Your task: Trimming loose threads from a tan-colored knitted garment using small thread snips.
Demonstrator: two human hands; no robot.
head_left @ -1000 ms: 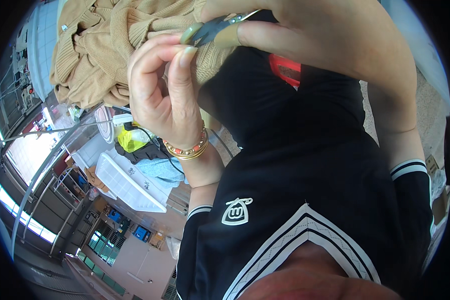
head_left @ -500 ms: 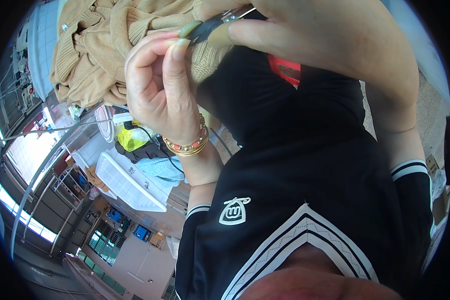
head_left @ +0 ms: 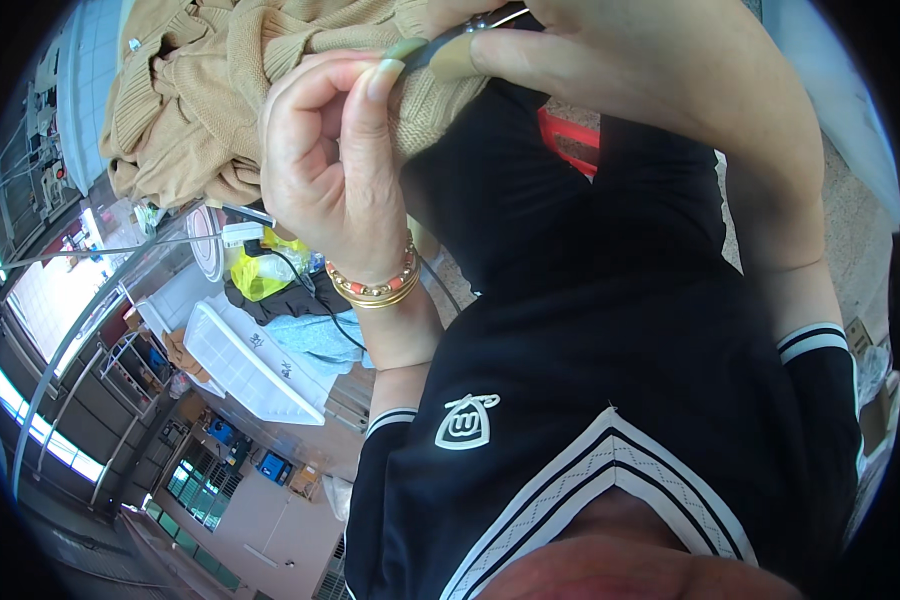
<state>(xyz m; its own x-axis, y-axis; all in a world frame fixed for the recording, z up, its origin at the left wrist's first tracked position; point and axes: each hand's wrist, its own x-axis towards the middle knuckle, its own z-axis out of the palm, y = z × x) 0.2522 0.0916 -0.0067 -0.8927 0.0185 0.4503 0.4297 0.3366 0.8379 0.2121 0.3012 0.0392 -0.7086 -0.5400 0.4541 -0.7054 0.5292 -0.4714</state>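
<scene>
Near the top of the head view, my left hand (head_left: pixel 345 170) is closed, its thumb and forefinger pressed together in a pinch. What lies between those fingertips is too small to make out. My right hand (head_left: pixel 610 90) is wrapped round a small dark tool with a shiny metal part (head_left: pixel 480 22), whose exact kind I cannot tell. The tool's dark end reaches toward the left fingertips; whether they touch is unclear. Behind and below both hands spreads a tan knitted garment (head_left: pixel 200 110), bunched in folds, with a ribbed part by the left fingers.
At the left stand a white plastic basket (head_left: pixel 250 365), a light blue cloth (head_left: pixel 315 335) and a yellow plastic bag (head_left: pixel 260 275), with a black cable across them. Something red (head_left: pixel 570 140) shows past my dark clothing. Pale plastic sheeting (head_left: pixel 830 90) hangs at the upper right.
Both hands have shifted slightly up, and the left one a little to the right. Its pinch remains closed, and the dark tool stays in my right hand.
</scene>
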